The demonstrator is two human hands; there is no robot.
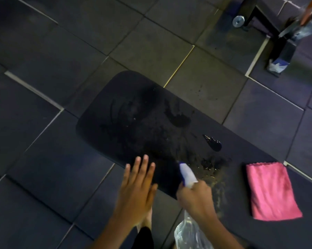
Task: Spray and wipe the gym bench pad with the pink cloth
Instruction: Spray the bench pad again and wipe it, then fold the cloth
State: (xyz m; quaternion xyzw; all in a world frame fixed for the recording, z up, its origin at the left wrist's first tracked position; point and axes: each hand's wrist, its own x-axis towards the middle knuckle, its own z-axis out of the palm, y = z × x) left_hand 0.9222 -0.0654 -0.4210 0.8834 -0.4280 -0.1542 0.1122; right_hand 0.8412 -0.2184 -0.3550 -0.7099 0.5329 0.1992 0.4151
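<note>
The black gym bench pad (133,114) runs from the centre toward the lower right, with wet patches and droplets on its surface. My right hand (196,198) grips a clear spray bottle (188,174) with a white and blue nozzle that points at the pad. My left hand (139,187) hovers flat with fingers spread at the pad's near edge, holding nothing. A folded pink cloth (272,191) lies on the pad to the right of my right hand.
Dark rubber floor tiles (43,159) surround the bench. A black metal equipment frame (284,49) with a crumpled wrapper at its foot stands at the upper right, beside a round metal weight end (238,21). My bare foot (146,221) shows below my left hand.
</note>
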